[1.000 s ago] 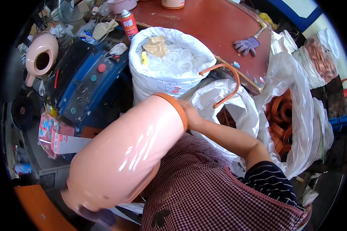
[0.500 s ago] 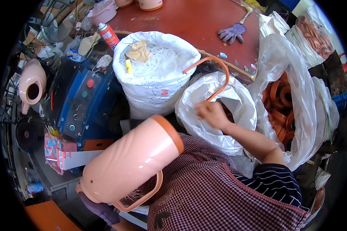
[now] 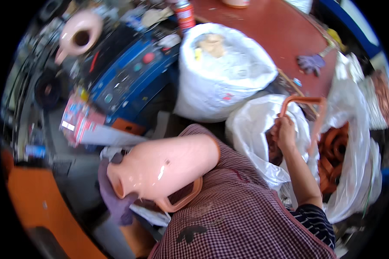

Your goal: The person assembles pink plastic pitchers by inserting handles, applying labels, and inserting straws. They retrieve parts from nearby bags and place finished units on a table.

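A pink vacuum jug [image 3: 173,166] lies tilted across my lap, its spout end toward the left and its looped handle [image 3: 183,200] facing me. My left hand [image 3: 116,203], in a purple glove, is closed around the jug's neck. My bare right hand [image 3: 284,131] grips one end of a thin, bent orange-brown strip [image 3: 304,99]; motion blurs it. That hand is over a white sack [image 3: 250,125], whose dark brownish contents show only in part. Beside it, a clear plastic bag [image 3: 354,112] holds several orange-brown rings [image 3: 333,151].
A larger white sack [image 3: 203,95] of translucent rings stands ahead. Behind it is a red table [image 3: 263,30] with a purple glove [image 3: 311,64]. To the left are a blue control panel [image 3: 125,77], another pink jug [image 3: 90,28] and a spray can [image 3: 185,15].
The view has swung left. The jug has turned, so its mouth now shows, and lies more level. My right hand has raised the strip, which has swung over to the hand's right.
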The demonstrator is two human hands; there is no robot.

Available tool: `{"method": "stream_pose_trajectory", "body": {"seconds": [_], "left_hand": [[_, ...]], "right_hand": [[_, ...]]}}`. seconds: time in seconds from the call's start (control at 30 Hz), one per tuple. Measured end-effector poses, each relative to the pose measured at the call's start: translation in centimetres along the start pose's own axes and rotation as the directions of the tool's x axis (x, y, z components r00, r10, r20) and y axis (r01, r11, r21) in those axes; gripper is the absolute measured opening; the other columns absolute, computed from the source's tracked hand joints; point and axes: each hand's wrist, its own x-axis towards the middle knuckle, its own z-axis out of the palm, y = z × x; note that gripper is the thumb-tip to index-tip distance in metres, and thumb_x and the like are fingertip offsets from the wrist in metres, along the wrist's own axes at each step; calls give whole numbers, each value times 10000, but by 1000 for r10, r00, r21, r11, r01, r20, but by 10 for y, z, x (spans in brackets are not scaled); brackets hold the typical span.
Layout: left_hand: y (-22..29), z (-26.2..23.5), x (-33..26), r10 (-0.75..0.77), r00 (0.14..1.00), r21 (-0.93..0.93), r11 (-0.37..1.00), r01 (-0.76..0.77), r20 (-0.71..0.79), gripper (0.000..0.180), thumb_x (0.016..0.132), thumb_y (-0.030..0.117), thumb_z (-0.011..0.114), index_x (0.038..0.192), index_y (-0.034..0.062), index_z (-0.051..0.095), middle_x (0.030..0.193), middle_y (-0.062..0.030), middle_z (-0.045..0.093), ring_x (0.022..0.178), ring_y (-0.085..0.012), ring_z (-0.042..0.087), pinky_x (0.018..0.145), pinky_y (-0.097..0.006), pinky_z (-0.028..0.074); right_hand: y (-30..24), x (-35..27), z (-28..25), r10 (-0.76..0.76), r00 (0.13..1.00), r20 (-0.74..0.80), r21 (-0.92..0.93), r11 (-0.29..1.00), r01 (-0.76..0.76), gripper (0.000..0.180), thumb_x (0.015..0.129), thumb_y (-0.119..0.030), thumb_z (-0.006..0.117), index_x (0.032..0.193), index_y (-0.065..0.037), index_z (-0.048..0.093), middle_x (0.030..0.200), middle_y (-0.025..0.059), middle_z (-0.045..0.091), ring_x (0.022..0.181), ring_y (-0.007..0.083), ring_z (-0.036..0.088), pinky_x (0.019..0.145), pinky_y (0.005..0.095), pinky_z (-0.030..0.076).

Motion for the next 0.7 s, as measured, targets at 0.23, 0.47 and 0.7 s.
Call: {"method": "stream_pose_trajectory", "body": {"seconds": [0.23,0.47,0.7], "left_hand": [[4,29,-15,281,935,230,945,-231,-217,1119,670,510,808,1477,-25,246,1246,-198,562,1137,-288,558,965,-408,462],[4,20,-37,176,925,112,983,-146,-337,1108,532,221,859,1441,-35,280,1226,-185,573,1106,-300,576,960,-433,473],[-4,14,-43,256,934,198,957,-210,-248,1110,496,201,865,1412,-39,286,1240,-191,544,1113,-291,554,944,-419,467]], "right_hand": [[-65,-37,164,-151,946,288,-96,978,186,387,991,-370,449,1192,-49,526,635,-38,395,461,63,376,343,236,255],[-82,-122,259,-209,580,787,17,948,318,243,1000,-266,537,858,-71,511,524,-25,403,409,65,366,365,236,287],[-49,-156,266,113,545,831,151,897,-416,403,997,-382,508,715,-103,440,565,6,407,441,87,359,397,241,314]]}}
